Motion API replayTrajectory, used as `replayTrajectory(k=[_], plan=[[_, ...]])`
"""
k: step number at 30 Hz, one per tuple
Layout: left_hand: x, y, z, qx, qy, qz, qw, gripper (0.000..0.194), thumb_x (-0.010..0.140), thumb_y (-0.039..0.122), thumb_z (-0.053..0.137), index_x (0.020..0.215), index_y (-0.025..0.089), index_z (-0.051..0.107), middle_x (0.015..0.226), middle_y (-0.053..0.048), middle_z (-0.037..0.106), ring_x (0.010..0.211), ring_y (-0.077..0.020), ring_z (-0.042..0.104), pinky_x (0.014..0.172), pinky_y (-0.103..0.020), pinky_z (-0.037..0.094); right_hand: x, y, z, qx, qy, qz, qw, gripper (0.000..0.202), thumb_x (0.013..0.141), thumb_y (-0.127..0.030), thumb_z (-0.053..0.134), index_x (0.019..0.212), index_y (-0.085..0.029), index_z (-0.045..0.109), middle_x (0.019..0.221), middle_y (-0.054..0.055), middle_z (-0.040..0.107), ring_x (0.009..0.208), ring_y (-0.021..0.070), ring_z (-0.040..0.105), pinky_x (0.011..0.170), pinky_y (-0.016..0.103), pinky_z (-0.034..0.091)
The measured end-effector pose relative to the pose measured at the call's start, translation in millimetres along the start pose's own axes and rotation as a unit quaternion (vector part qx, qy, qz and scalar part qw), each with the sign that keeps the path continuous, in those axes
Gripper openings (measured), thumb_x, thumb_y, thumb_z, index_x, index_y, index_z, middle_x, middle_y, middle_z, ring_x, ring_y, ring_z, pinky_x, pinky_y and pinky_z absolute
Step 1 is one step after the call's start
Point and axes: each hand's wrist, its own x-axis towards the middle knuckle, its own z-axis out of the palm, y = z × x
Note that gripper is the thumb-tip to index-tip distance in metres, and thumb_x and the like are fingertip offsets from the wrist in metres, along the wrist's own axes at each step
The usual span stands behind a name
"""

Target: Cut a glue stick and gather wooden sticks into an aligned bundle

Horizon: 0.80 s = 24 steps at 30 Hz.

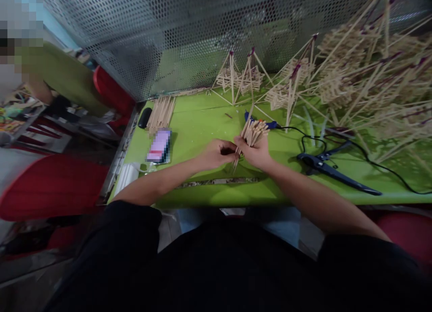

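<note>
A bundle of thin wooden sticks (254, 131) is gripped in my right hand (257, 153), with the sticks' ends fanning out above the fist. My left hand (218, 154) comes in from the left, its thumb and fingers pinched on the lower part of a few sticks at the bundle's left side. Just behind the bundle lies a blue glue gun (272, 124), partly hidden by the sticks. To the right of my right forearm rests a dark hand cutter (326, 166) with long handles.
Several stick frames with purple-tied tops (286, 87) crowd the back right of the green table (199, 118). More sticks (162, 112), a black object (145, 118) and a phone (159, 145) lie left. A black cable (371, 161) crosses the right. Perforated metal (135, 42) stands behind; a person (60, 73) is far left.
</note>
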Motion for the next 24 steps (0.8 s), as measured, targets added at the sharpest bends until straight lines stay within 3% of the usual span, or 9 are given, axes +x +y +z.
replayTrajectory(k=[3, 5, 7, 9, 10, 13, 15, 18, 24], plan=[[2, 1, -13.5, 0.012, -0.017, -0.004, 1.000, 0.040, 0.085, 0.068, 0.101, 0.100, 0.031, 0.092, 0.103, -0.011, 0.090, 0.093, -0.0310, 0.083, 0.090, -0.055, 0.069, -6, -9, 2, -0.032, 0.028, -0.039, 0.998, 0.060, 0.098, -0.075, 0.092, 0.080, -0.026, 0.063, 0.078, 0.004, 0.059, 0.074, 0.0196, 0.054, 0.066, 0.038, 0.050], [5, 2, -47.5, 0.062, 0.001, -0.021, 0.998, 0.042, 0.087, 0.064, 0.100, 0.108, 0.028, 0.093, 0.107, -0.012, 0.090, 0.095, -0.0304, 0.084, 0.093, -0.052, 0.069, -5, -18, 1, -0.024, 0.033, -0.063, 0.997, 0.059, 0.100, -0.080, 0.088, 0.092, -0.026, 0.065, 0.094, 0.006, 0.068, 0.081, 0.0205, 0.063, 0.075, 0.041, 0.060], [10, 3, -97.9, 0.147, 0.055, -0.075, 0.985, 0.041, 0.097, 0.061, 0.093, 0.116, 0.024, 0.092, 0.110, -0.014, 0.090, 0.095, -0.0289, 0.084, 0.095, -0.050, 0.069, -1, -26, -2, -0.008, 0.025, -0.082, 0.996, 0.057, 0.105, -0.081, 0.082, 0.101, -0.027, 0.065, 0.103, 0.007, 0.073, 0.083, 0.0206, 0.070, 0.081, 0.044, 0.066], [14, 1, -154.5, 0.262, 0.161, -0.139, 0.941, 0.031, 0.107, 0.051, 0.083, 0.118, 0.023, 0.091, 0.114, -0.013, 0.090, 0.100, -0.0269, 0.084, 0.099, -0.045, 0.068, 2, -31, -6, 0.009, 0.019, -0.089, 0.996, 0.055, 0.106, -0.082, 0.079, 0.105, -0.028, 0.065, 0.094, 0.005, 0.071, 0.076, 0.0203, 0.070, 0.076, 0.044, 0.066], [16, -1, -181.0, 0.333, 0.220, -0.179, 0.899, 0.027, 0.110, 0.047, 0.078, 0.116, 0.024, 0.089, 0.114, -0.012, 0.090, 0.104, -0.0268, 0.083, 0.102, -0.043, 0.066, 3, -31, -7, 0.010, 0.015, -0.085, 0.996, 0.055, 0.107, -0.082, 0.078, 0.105, -0.029, 0.066, 0.086, 0.003, 0.068, 0.072, 0.0201, 0.068, 0.072, 0.043, 0.064], [17, -7, -238.0, 0.411, 0.298, -0.237, 0.828, 0.022, 0.105, 0.034, 0.079, 0.113, 0.015, 0.085, 0.129, -0.021, 0.085, 0.135, -0.0402, 0.075, 0.125, -0.057, 0.056, 3, -21, -4, -0.005, -0.021, -0.051, 0.998, 0.057, 0.103, -0.082, 0.083, 0.098, -0.028, 0.067, 0.075, 0.000, 0.062, 0.065, 0.0183, 0.059, 0.061, 0.038, 0.056], [17, -14, -254.7, 0.443, 0.312, -0.277, 0.793, 0.027, 0.097, 0.031, 0.086, 0.114, 0.010, 0.083, 0.137, -0.028, 0.081, 0.147, -0.0497, 0.068, 0.131, -0.066, 0.049, 1, -11, 2, -0.024, -0.058, -0.025, 0.998, 0.058, 0.097, -0.077, 0.092, 0.086, -0.026, 0.067, 0.072, 0.000, 0.061, 0.064, 0.0164, 0.055, 0.057, 0.034, 0.051], [19, -25, -260.2, 0.460, 0.308, -0.318, 0.770, 0.045, 0.090, 0.033, 0.095, 0.123, 0.006, 0.081, 0.139, -0.031, 0.079, 0.153, -0.0551, 0.063, 0.132, -0.069, 0.049, 1, 1, 8, -0.029, -0.084, -0.005, 0.996, 0.061, 0.090, -0.072, 0.099, 0.077, -0.023, 0.065, 0.066, -0.001, 0.059, 0.060, 0.0139, 0.051, 0.054, 0.031, 0.044], [28, -30, -266.2, 0.474, 0.288, -0.342, 0.758, 0.058, 0.106, 0.044, 0.093, 0.150, 0.011, 0.074, 0.152, -0.020, 0.076, 0.143, -0.0381, 0.071, 0.126, -0.062, 0.061, 3, 3, 4, -0.024, -0.085, 0.015, 0.996, 0.057, 0.094, -0.070, 0.095, 0.079, -0.024, 0.065, 0.067, -0.002, 0.058, 0.062, 0.0141, 0.052, 0.054, 0.030, 0.045]])
